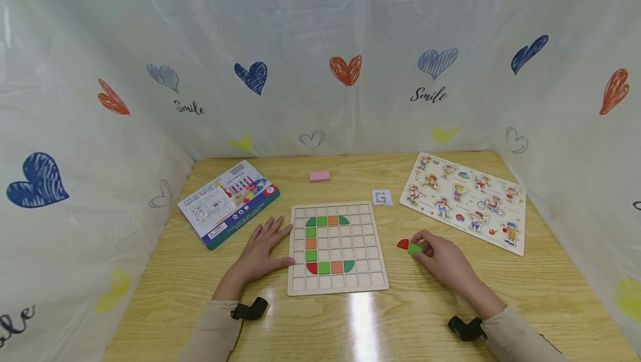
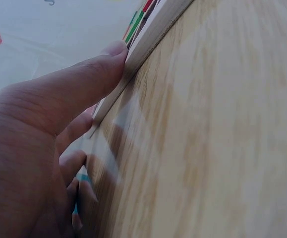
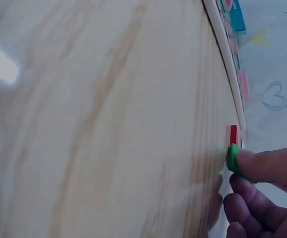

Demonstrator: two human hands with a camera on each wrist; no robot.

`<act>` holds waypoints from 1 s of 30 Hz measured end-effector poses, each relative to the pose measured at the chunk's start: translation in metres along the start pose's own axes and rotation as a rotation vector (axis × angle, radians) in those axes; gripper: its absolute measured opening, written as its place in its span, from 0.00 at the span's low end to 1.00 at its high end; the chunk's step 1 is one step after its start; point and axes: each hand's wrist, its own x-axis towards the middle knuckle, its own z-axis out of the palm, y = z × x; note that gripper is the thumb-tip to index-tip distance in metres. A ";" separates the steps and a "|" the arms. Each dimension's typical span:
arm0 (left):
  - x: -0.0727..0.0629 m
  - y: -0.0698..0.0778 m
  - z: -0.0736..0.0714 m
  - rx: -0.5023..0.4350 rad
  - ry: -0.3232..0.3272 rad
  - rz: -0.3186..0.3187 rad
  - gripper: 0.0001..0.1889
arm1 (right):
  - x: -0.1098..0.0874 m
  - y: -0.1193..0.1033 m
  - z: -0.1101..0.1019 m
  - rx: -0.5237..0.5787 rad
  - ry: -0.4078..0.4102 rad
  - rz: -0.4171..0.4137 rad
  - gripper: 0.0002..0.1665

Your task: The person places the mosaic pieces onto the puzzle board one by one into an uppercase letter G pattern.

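Observation:
My left hand (image 1: 265, 248) lies spread on the table, thumb and a fingertip touching the left edge of the wooden grid board (image 1: 360, 281). Colored tiles in the board's squares form a C shape, among them orange, light green and dark green ones, with a red quarter-round tile (image 1: 312, 268) at the lower left corner. Right of the board, my right hand (image 1: 443, 259) pinches a light green square tile (image 3: 233, 157) between thumb and fingers. A loose red quarter-round tile (image 1: 403, 244) lies on the table right beside the green one.
A small pattern card (image 1: 382, 197) lies off the board's upper right corner. Behind the board sits a pink block (image 1: 319, 176). A printed box (image 1: 227, 203) is at the left, and a picture puzzle board (image 1: 466, 201) is at the right.

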 end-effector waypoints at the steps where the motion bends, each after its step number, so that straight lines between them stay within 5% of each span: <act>1: 0.000 0.000 0.000 -0.002 0.000 -0.001 0.47 | 0.000 -0.001 0.000 0.012 0.006 -0.002 0.12; 10: 0.000 0.000 0.000 0.008 0.001 -0.002 0.47 | 0.015 -0.015 0.015 0.162 0.014 -0.022 0.08; 20: -0.001 0.000 -0.001 0.003 0.003 -0.002 0.47 | 0.042 -0.060 0.047 0.271 -0.129 -0.136 0.04; 30: -0.001 0.002 -0.002 0.006 -0.005 0.001 0.47 | 0.054 -0.085 0.067 0.245 -0.197 -0.192 0.03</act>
